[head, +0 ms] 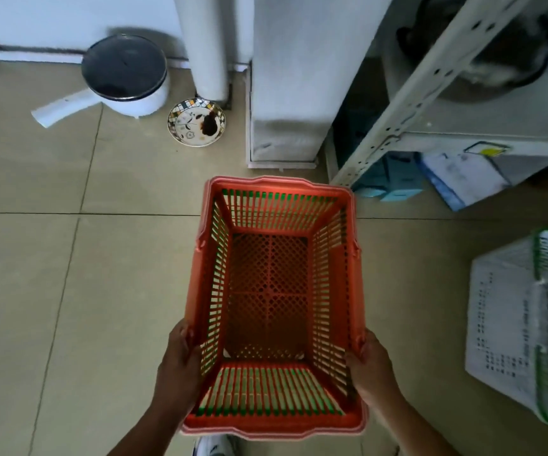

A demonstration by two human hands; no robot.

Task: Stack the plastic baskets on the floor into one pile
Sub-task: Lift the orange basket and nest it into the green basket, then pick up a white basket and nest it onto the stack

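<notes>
An orange-red slatted plastic basket fills the middle of the view, its mouth facing me, held upright above the tiled floor. Green shows through its end slats, so another basket may sit nested under it; I cannot tell for sure. My left hand grips its left side near the rim. My right hand grips the right side. A white plastic basket with a green rim lies tipped on its side on the floor at the right edge.
A white pot with a dark lid and a patterned dish sit on the floor at the back. A white cabinet and a metal shelf rack with boxes stand behind the basket. Bare floor tiles lie to the left.
</notes>
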